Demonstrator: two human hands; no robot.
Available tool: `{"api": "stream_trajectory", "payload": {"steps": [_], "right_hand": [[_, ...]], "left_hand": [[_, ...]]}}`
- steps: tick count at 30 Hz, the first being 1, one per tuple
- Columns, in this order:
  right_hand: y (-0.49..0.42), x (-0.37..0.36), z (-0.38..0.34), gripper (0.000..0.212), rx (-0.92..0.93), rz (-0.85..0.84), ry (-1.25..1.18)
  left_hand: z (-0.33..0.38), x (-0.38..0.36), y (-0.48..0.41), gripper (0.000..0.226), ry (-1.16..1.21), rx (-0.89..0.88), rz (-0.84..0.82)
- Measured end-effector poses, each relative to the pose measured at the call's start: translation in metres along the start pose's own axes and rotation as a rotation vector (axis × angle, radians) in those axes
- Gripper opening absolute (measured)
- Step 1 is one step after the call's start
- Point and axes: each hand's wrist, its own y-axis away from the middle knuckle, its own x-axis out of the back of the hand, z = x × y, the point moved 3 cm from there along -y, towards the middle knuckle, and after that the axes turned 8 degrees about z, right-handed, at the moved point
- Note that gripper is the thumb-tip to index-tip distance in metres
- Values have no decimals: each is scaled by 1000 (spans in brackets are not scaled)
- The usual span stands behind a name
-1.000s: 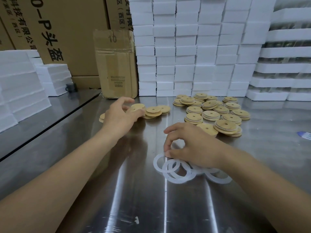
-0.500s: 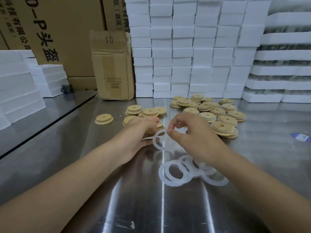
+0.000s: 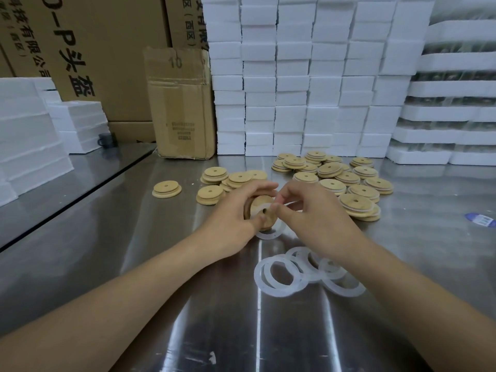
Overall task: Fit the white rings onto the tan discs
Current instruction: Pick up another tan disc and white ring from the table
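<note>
My left hand (image 3: pixel 230 218) grips a tan disc (image 3: pixel 261 210) tilted on edge above the steel table, its stepped face toward my right hand. My right hand (image 3: pixel 311 213) pinches a white ring (image 3: pixel 269 232) against that disc; the ring's lower arc hangs below the disc. A loose pile of several white rings (image 3: pixel 292 275) lies on the table just under my right wrist. Plain tan discs (image 3: pixel 214 183) lie left of my hands, one apart (image 3: pixel 166 188). A larger heap of tan discs (image 3: pixel 349 181) sits right and behind, the nearest ones showing white rings on their edges.
The shiny steel table (image 3: pixel 161 264) stretches forward. A cardboard box (image 3: pixel 182 103) and a wall of white foam blocks (image 3: pixel 295 76) stand at the back. More foam blocks (image 3: pixel 29 135) stack at the left. A blue-white label (image 3: pixel 481 220) lies at the right.
My left hand took a tan disc from the left group and brought it to the middle. My right hand lifted one white ring off the pile and now holds it against the disc.
</note>
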Motion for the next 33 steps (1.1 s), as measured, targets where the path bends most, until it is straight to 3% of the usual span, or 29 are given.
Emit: {"api": "stream_trajectory", "payload": {"steps": [6, 13, 33], "right_hand": [[-2, -1, 2, 12, 34, 32, 28], [-1, 1, 3, 9, 126, 48, 154], [-3, 3, 5, 9, 120, 75, 122]], "left_hand": [[-2, 2, -2, 60, -37, -8, 31], [-4, 5, -4, 39, -7, 45, 37], [2, 7, -5, 37, 77, 98, -42]]}}
